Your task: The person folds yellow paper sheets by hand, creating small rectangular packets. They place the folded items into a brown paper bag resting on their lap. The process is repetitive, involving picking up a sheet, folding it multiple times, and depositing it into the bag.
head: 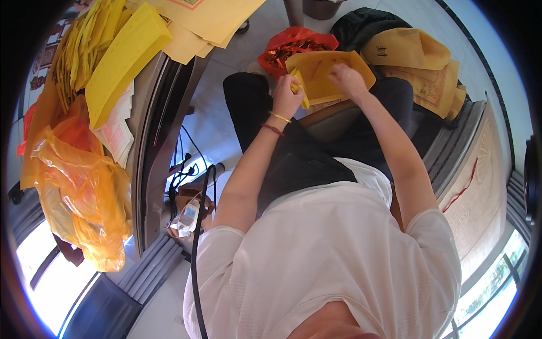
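My left hand (288,94) holds a small stack of folded yellow paper (301,87) at the left side of an open yellow paper bag (317,87). The bag lies across my lap with its inside showing. Over the bag's right part is my right hand (348,80), slightly blurred, its fingers bent; whether it holds anything cannot be told. Behind the bag sits a red plastic bag (296,39) filled with shiny red and gold foil pieces.
A table on the left bears a thick yellow paper stack (127,63), fanned yellow sheets (91,46), large printed sheets (190,40) and an orange plastic bag (84,195). Printed paper bags (423,80) lie at the right beside a black bag (360,25). Black cables (182,169) hang beside the table.
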`<action>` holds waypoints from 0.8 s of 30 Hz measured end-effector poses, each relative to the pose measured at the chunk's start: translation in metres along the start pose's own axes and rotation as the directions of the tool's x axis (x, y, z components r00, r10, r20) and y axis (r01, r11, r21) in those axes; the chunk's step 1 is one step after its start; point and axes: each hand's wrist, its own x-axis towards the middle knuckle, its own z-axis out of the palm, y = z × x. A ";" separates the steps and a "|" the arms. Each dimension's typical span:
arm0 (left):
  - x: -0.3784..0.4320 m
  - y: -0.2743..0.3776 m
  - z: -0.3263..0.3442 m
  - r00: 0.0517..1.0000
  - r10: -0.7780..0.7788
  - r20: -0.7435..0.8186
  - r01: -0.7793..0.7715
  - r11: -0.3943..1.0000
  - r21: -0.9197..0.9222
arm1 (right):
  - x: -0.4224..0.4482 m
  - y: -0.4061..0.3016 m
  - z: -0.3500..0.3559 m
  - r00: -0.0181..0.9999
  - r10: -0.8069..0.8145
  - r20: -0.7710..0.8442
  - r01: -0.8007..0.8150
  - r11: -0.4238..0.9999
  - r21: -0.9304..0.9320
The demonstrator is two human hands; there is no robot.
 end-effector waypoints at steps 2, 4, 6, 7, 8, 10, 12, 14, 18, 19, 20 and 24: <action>0.000 -0.001 0.001 0.999 -0.033 -0.012 0.033 0.999 -0.008 | -0.006 -0.021 0.013 0.989 -0.146 -0.007 0.139 0.920 0.366; 0.001 -0.015 -0.003 0.997 -0.080 0.005 0.080 0.985 -0.150 | -0.009 -0.047 0.017 0.991 -0.110 0.080 0.052 0.848 0.528; 0.001 -0.019 -0.004 0.992 -0.121 0.030 0.125 0.947 -0.297 | -0.011 -0.062 0.021 0.982 -0.048 0.183 -0.082 0.766 0.638; 0.003 -0.014 -0.001 0.982 -0.180 0.048 0.179 0.835 -0.521 | -0.012 -0.060 0.022 0.982 -0.044 0.182 -0.084 0.767 0.637; 0.004 -0.011 0.000 0.969 -0.234 0.079 0.219 0.668 -0.711 | -0.012 -0.058 0.023 0.970 -0.011 0.244 -0.178 0.652 0.737; 0.006 -0.003 -0.003 0.960 -0.247 0.132 0.262 0.624 -0.736 | -0.012 -0.053 0.023 0.950 0.012 0.312 -0.273 0.521 0.809; 0.006 -0.001 -0.006 0.949 -0.258 0.180 0.301 0.579 -0.757 | -0.012 -0.050 0.021 0.959 -0.028 0.283 -0.243 0.434 0.867; 0.004 -0.003 -0.007 0.937 -0.279 0.212 0.342 0.596 -0.726 | -0.010 -0.050 0.018 0.953 -0.049 0.300 -0.244 0.469 0.849; 0.004 -0.004 -0.007 0.921 -0.304 0.245 0.376 0.525 -0.763 | -0.012 -0.049 0.020 0.945 -0.062 0.320 -0.282 0.337 0.898; 0.004 -0.005 -0.007 0.914 -0.317 0.253 0.384 0.474 -0.792 | -0.012 -0.050 0.020 0.945 -0.064 0.320 -0.281 0.337 0.899; 0.004 -0.007 -0.007 0.907 -0.329 0.261 0.389 0.422 -0.819 | -0.012 -0.050 0.020 0.946 -0.054 0.321 -0.292 0.299 0.909; 0.003 -0.004 -0.005 0.904 -0.339 0.262 0.385 0.376 -0.843 | -0.013 -0.055 0.018 0.948 0.039 0.317 -0.298 0.470 0.831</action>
